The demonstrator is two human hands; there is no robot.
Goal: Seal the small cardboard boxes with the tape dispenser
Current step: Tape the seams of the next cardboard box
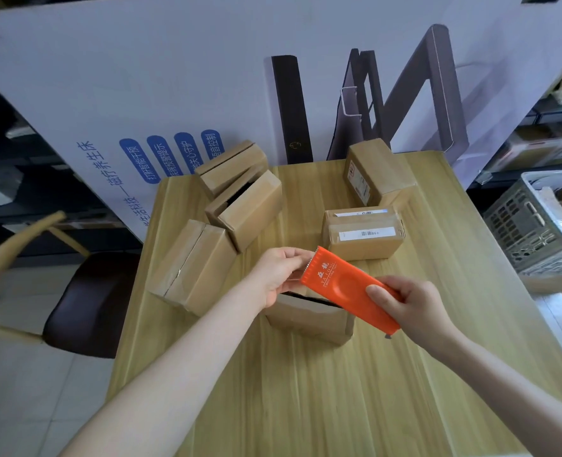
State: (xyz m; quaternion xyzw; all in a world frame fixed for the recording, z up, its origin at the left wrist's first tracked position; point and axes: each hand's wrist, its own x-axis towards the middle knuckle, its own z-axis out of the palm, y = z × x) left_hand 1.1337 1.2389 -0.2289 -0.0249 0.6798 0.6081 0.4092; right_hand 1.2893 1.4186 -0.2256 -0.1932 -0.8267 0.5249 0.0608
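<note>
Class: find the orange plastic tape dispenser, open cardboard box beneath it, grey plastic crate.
Orange plastic tape dispenser (342, 286): head view, top face.
Open cardboard box (306, 324): head view, front wall.
Grey plastic crate (530, 232): head view, side wall.

Orange tape dispenser (345, 286) tilted above open box (309, 319) — five boxes (246, 209) behind

The near half of the wooden table (306, 407) is open to approach. Three cardboard boxes (246, 212) crowd the left side and further boxes (362, 239) the right, with a lane of bare wood between. One box (309, 321) blocks mid-table. A large printed board (174, 77) closes the far edge.
</note>
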